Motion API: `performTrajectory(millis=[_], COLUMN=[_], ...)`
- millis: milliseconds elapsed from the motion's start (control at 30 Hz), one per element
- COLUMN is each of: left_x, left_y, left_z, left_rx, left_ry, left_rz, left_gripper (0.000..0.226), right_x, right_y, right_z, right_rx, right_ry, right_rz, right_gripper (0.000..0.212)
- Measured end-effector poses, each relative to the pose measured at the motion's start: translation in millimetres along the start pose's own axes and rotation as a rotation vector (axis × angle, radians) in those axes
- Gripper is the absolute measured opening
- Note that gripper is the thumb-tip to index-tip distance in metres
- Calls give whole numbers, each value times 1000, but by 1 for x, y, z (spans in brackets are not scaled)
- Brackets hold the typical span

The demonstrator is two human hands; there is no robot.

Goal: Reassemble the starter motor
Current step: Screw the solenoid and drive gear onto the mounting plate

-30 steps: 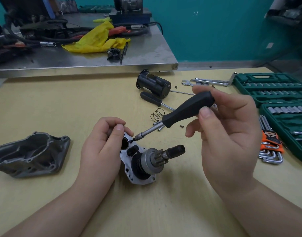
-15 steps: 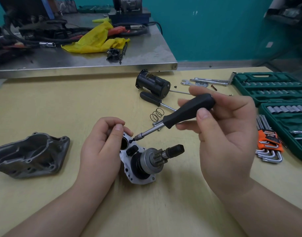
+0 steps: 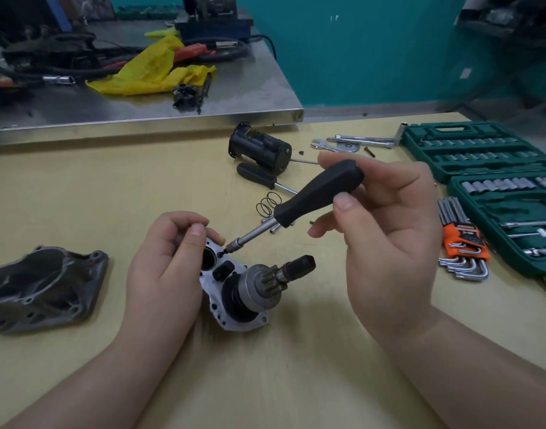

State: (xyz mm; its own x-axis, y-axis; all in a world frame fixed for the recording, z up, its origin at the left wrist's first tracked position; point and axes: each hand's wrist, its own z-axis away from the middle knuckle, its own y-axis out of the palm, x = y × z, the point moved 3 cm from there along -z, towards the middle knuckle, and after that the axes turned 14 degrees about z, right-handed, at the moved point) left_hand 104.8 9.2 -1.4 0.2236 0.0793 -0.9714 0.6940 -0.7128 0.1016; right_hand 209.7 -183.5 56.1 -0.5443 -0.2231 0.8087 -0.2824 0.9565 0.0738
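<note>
Starter plate (image 3: 234, 311) gripped at upper edge by left hand (image 3: 169, 264). Screwdriver (image 3: 315, 193) grasped by right hand (image 3: 386, 236), tip seated on plate screw just beside left fingertips.

Matt black plastic on the screwdriver handle (image 3: 319, 193), bright polished steel along its shank. Dull, rough cast metal on the cover (image 3: 46, 287) at nine o'clock. Smooth matt yellow tabletop (image 3: 111, 193); brushed steel bench (image 3: 240, 97) at twelve.

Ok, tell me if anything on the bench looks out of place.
Loose parts lie scattered: a spring and small bolts behind the screwdriver, the grey housing apart at left. Normal mid-assembly clutter; nothing looks damaged.
</note>
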Motion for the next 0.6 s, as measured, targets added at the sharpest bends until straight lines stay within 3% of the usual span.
performTrajectory(millis=[300,600], left_x=[-1,1], left_y=[0,-2], left_z=[-1,-1], left_rx=[-2,11], left_ry=[-16,-8], left_rz=[-9,-2], left_gripper=[21,20], right_x=[-2,3], right_y=[5,10], right_z=[4,7], right_rx=[-54,-19], right_ry=[-32,-28], right_rz=[98,16], right_gripper=[34,33])
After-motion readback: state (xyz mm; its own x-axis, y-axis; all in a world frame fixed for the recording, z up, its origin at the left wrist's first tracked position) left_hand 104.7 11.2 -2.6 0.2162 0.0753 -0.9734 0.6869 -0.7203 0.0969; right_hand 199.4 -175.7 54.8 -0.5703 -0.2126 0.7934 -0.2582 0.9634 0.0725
